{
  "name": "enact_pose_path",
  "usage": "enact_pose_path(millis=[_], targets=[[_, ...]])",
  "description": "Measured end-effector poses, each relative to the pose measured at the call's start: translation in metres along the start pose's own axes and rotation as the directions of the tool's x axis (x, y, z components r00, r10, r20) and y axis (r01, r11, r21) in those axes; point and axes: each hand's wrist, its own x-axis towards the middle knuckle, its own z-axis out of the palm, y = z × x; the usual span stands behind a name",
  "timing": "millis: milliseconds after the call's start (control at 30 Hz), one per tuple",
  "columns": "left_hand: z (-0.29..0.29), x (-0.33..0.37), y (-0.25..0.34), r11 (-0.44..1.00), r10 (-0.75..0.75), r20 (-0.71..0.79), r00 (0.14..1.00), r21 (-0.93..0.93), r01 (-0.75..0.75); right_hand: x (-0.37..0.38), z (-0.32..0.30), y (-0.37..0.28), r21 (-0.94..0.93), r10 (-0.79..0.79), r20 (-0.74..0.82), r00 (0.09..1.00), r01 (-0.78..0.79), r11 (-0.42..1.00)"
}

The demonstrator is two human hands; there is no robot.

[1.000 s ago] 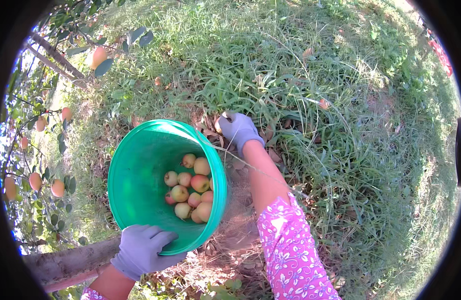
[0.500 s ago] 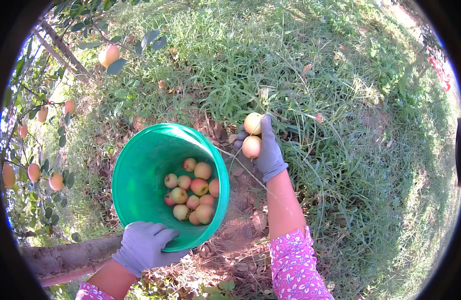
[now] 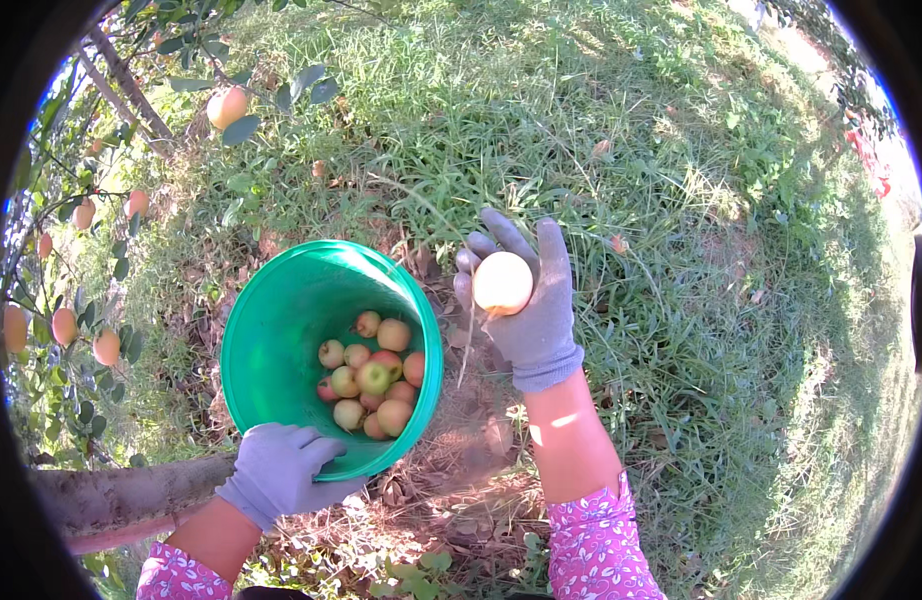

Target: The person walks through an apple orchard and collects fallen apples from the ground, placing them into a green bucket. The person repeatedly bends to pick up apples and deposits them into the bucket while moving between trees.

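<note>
One pale apple lies in my right grip, spread apart beneath it near frame centre; at lower left, my left grip clamps the green bucket by its edge, more apples inside. Grass covers the upper right.

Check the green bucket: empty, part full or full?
Part full: a cluster of apples lies inside the green bucket, with much of its inside left bare around them.
</note>
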Motion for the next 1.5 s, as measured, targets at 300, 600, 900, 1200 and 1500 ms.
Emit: enact_pose_path(millis=[300, 600, 900, 1200, 1500], targets=[[0.002, 0.001, 0.000, 1.000, -0.017, -0.005, 1.000, -0.002, 0.017, -0.056, -0.033, -0.004, 0.033, -0.029, -0.043, 0.999, 0.031, 0.999], [0.006, 0.003, 0.005, 0.999, -0.055, -0.002, 0.999, -0.002, 0.055, -0.141, -0.040, -0.044, 0.105, 0.262, -0.204, 0.943, -0.245, 0.964], [0.013, -0.004, 0.009, 0.989, -0.132, 0.066, 0.989, -0.064, 0.136, -0.344, -0.041, -0.113, -0.682, 0.004, -0.621, 0.784, -0.543, 0.490], [0.022, -0.013, -0.005, 0.994, -0.101, 0.069, 0.993, -0.031, 0.103, -0.487, -0.087, -0.100, -0.419, -0.007, -0.882, 0.471, -0.791, -0.446], [0.014, -0.022, -0.002, 0.978, -0.195, 0.233, 0.953, -0.022, 0.206, -0.412, -0.125, -0.148, -0.641, -0.618, -0.394, 0.680, -0.685, -0.346]])
